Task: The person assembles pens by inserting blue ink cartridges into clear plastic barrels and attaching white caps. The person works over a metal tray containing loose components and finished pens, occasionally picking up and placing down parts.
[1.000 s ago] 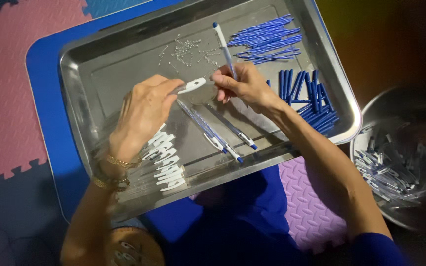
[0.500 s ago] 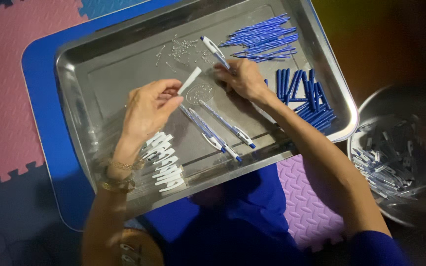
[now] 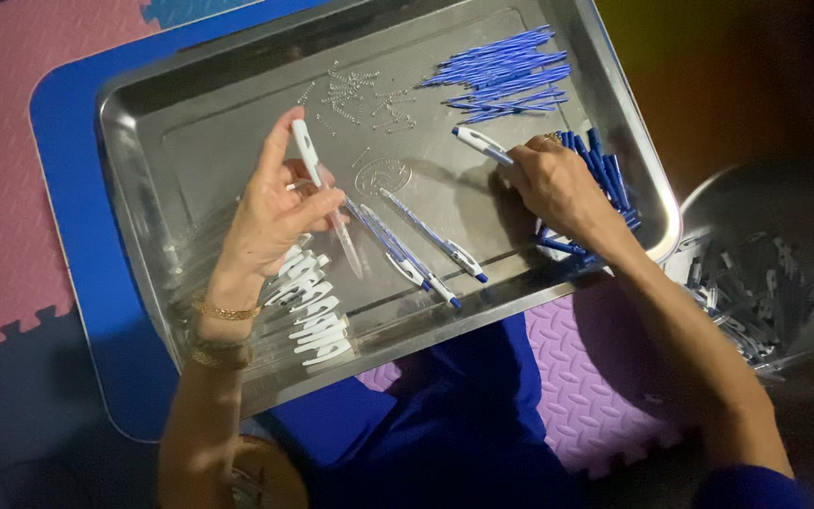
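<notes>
Head view: left hand (image 3: pixel 270 221) pinches pen barrel (image 3: pixel 308 160)

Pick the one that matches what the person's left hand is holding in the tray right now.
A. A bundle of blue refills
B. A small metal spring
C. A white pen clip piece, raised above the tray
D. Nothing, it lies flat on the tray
C: the left hand pinches a white clip piece upright between thumb and forefinger above the steel tray, while the blue refills and the springs lie untouched farther back.
</notes>
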